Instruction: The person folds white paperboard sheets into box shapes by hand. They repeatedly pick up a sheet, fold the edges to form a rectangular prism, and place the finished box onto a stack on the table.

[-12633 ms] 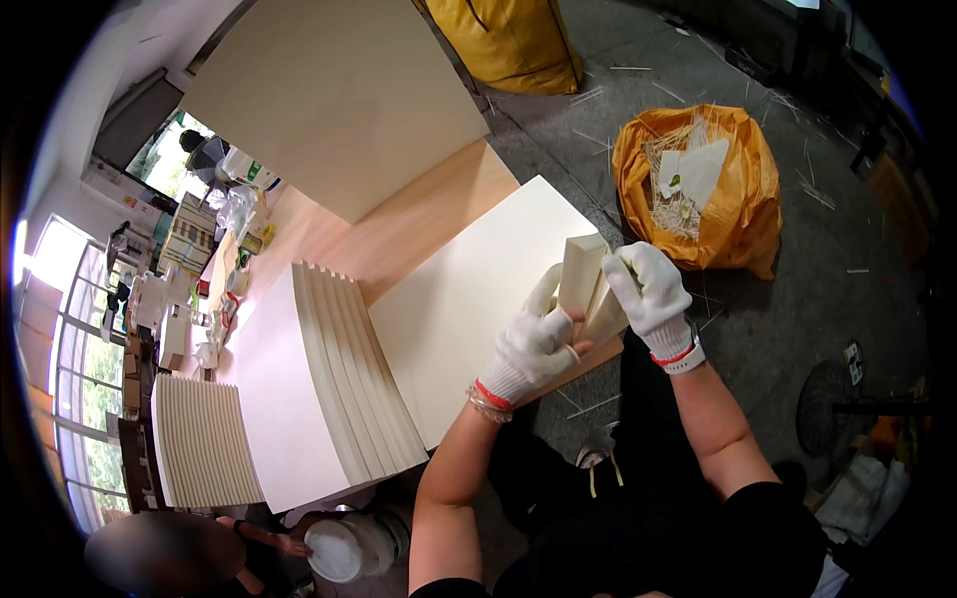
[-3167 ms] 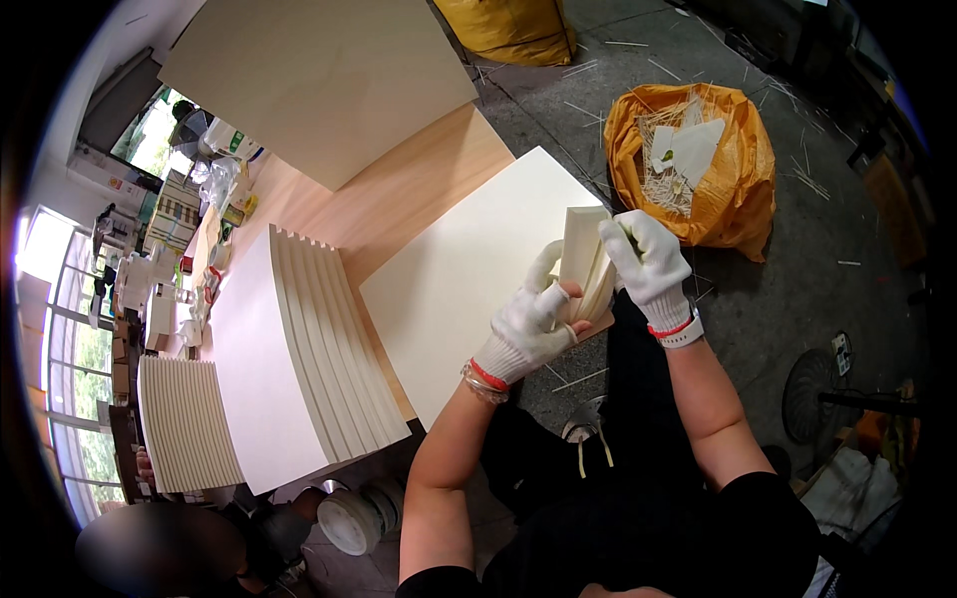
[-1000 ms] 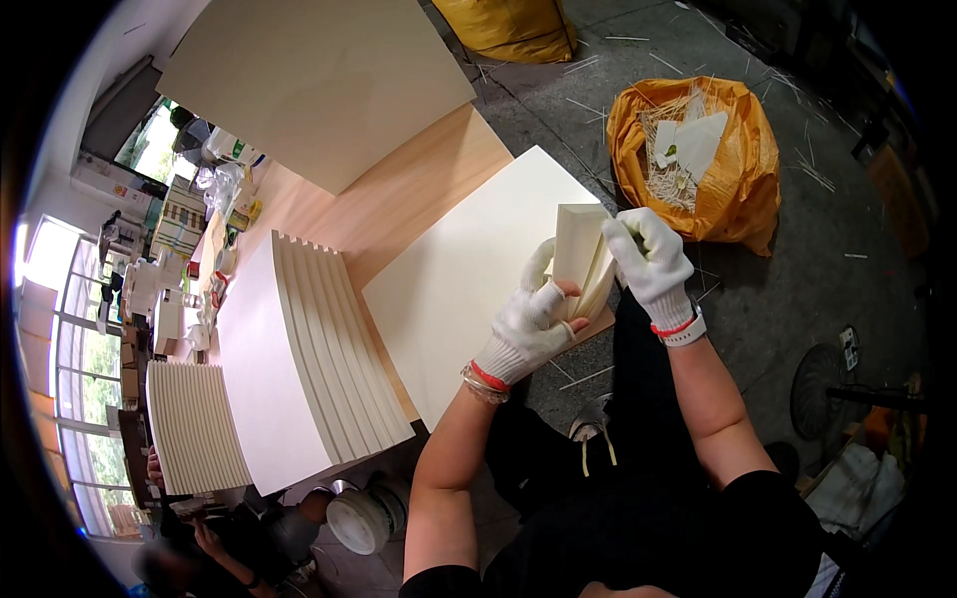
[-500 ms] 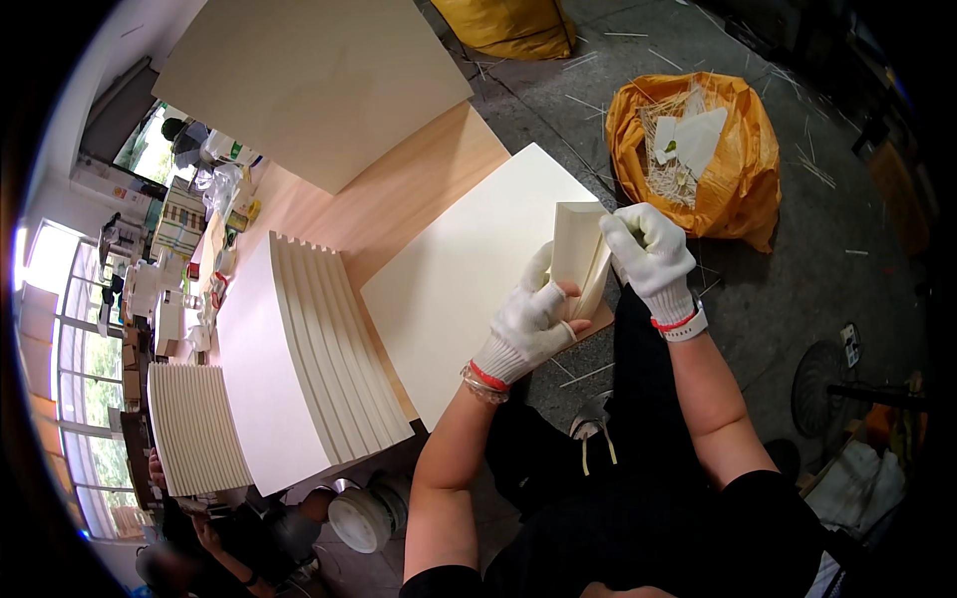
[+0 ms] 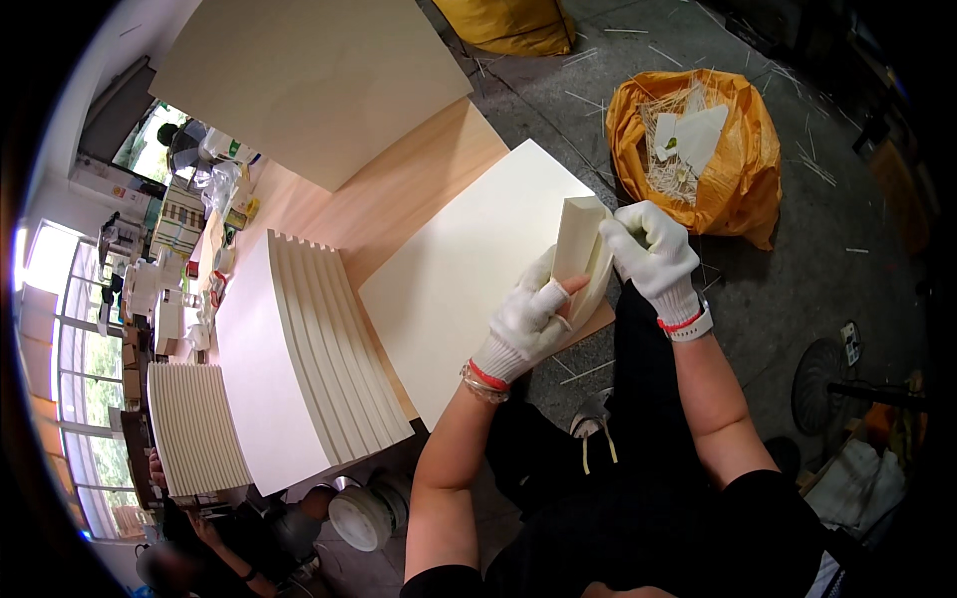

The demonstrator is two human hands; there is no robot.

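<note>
A narrow cream piece of folded card (image 5: 575, 237), shaped like a shallow trough with raised sides, stands tilted over the near right corner of a flat white board (image 5: 459, 264). My left hand (image 5: 528, 317), in a white knit glove with bare fingertips, is closed around its left side and lower part. At its upper right edge, my gloved right hand (image 5: 653, 254) pinches with thumb and fingers; the exact grip there is partly hidden by the glove. Some of the piece's lower end is covered by my left fingers.
Left on the wooden table (image 5: 424, 164) are two stacks, a larger one of white panels (image 5: 289, 369) and a ridged one (image 5: 199, 429). A big beige board (image 5: 319, 80) lies beyond. An orange bag (image 5: 743, 189) of scraps sits on the floor. Another person (image 5: 229, 548) is at lower left.
The folded card has tilted slightly and shifted a little to the right. My left fingertips have changed place on it; my right hand stays at its edge, moved barely rightward.
</note>
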